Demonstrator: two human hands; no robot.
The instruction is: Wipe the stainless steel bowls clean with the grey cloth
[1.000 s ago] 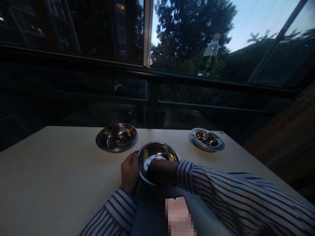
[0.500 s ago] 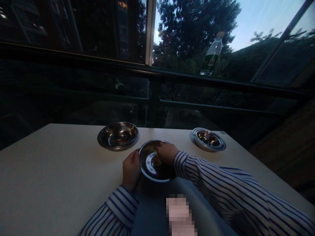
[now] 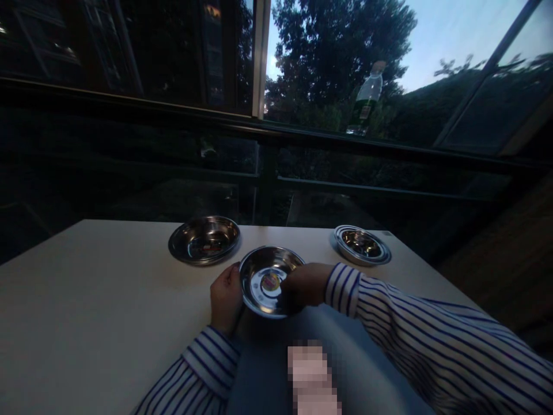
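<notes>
A shiny metal bowl (image 3: pixel 254 292) with a round coloured sticker on its inner bottom is tilted towards me near the table's front edge. My left hand (image 3: pixel 226 298) grips its left rim, the thumb close to the edge. Over the right side of the bowl reaches my right hand (image 3: pixel 303 284), its fingers bent down inside near the sticker. Those fingers look closed, but dark shadow hides whatever they hold. Both arms wear striped sleeves.
On the white table (image 3: pixel 108 300), a wider metal basin (image 3: pixel 204 240) stands at the back left. Nested metal bowls (image 3: pixel 362 245) sit at the back right. Behind the table are a dark rail and windows, with a plastic bottle (image 3: pixel 366 98) standing upright by the glass.
My right hand has moved from the bowl's far inner wall down and towards me, uncovering the sticker. My left hand keeps its hold on the rim. The view has shifted slightly.
</notes>
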